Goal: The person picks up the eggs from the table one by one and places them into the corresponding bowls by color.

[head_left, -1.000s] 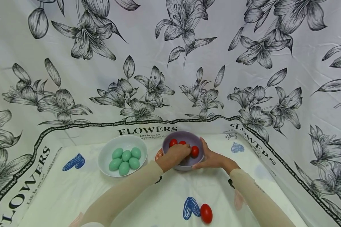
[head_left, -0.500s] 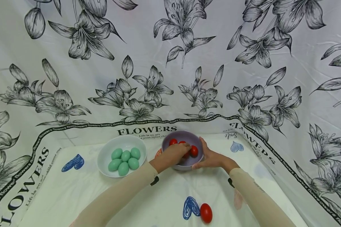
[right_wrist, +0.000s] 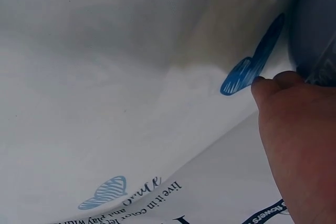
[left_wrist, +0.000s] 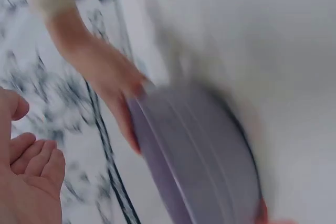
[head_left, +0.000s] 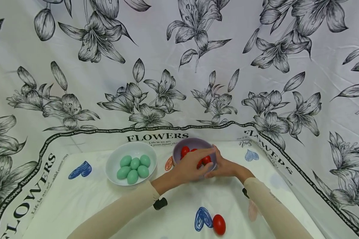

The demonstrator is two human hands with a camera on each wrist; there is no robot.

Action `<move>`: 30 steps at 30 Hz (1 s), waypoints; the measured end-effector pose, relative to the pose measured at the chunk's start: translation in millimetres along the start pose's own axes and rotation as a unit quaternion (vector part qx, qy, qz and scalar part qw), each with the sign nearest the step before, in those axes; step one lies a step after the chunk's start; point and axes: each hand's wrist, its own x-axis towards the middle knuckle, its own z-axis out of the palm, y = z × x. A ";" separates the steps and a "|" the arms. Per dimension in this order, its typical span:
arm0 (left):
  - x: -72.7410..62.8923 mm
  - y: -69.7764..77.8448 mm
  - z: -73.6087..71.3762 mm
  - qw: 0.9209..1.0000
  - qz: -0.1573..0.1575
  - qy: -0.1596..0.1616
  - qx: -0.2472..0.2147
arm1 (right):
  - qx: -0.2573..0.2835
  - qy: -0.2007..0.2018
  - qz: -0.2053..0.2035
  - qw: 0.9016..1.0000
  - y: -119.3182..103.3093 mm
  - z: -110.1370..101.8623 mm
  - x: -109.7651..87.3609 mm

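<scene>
The purple bowl [head_left: 192, 142] stands at the back of the table with several red eggs [head_left: 184, 151] in it. My left hand [head_left: 185, 168] is over its front left, fingers stretched across the bowl and hiding part of the eggs. In the left wrist view that hand [left_wrist: 37, 187] has loosely bent fingers and holds nothing. My right hand [head_left: 227, 168] grips the bowl's right side, thumb in front and fingers toward the back. The left wrist view shows the bowl's outer wall [left_wrist: 202, 150], blurred. One more red egg [head_left: 219, 224] lies near the table's front edge.
To the left of the purple bowl is a white bowl [head_left: 110, 171] with several green eggs [head_left: 132, 177]. A white cloth [head_left: 107, 205] printed with hearts and lettering covers the table. Behind it hangs a flower-printed sheet [head_left: 155, 49].
My left hand has come up out of the purple bowl from among the red eggs, its fingers now straighter. The right hand has stayed on the bowl's side.
</scene>
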 end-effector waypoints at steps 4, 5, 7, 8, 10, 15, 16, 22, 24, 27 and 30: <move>-7.3 33.3 8.9 0.997 0.039 -0.007 -0.072 | -0.003 -0.002 -0.014 1.000 3.4 -3.4 -1.5; -9.2 41.2 11.3 0.995 0.046 -0.013 -0.086 | 0.001 0.001 -0.022 1.000 8.9 -4.5 0.1; -13.9 55.8 16.2 0.993 0.051 -0.031 -0.104 | 0.014 0.006 -0.043 0.999 11.7 -5.5 -1.0; -17.1 62.4 18.5 0.992 0.052 -0.040 -0.108 | 0.011 0.009 -0.041 0.999 12.4 -5.3 -1.6; -24.6 72.7 24.2 0.990 0.053 -0.064 -0.115 | 0.009 0.010 -0.039 0.999 12.8 -4.2 -2.5; -48.4 86.4 40.7 0.982 0.040 -0.142 -0.116 | -0.002 0.010 0.006 1.000 2.7 1.1 -3.6; -53.2 87.6 44.8 0.979 0.033 -0.162 -0.115 | -0.003 0.012 0.013 1.000 1.4 1.7 -3.3; -78.5 82.9 71.6 0.958 -0.049 -0.261 -0.107 | -0.002 0.018 0.017 1.000 -0.5 2.5 -1.7; -85.2 77.7 79.5 0.951 -0.088 -0.267 -0.132 | 0.002 0.017 0.015 1.000 -0.6 2.6 -1.3; -94.7 67.4 90.7 0.952 -0.120 -0.242 -0.146 | 0.007 0.016 0.015 1.000 -0.6 3.4 -0.6; -102.8 57.9 99.7 0.954 -0.147 -0.212 -0.149 | 0.006 0.017 0.016 1.000 -0.9 4.3 -0.8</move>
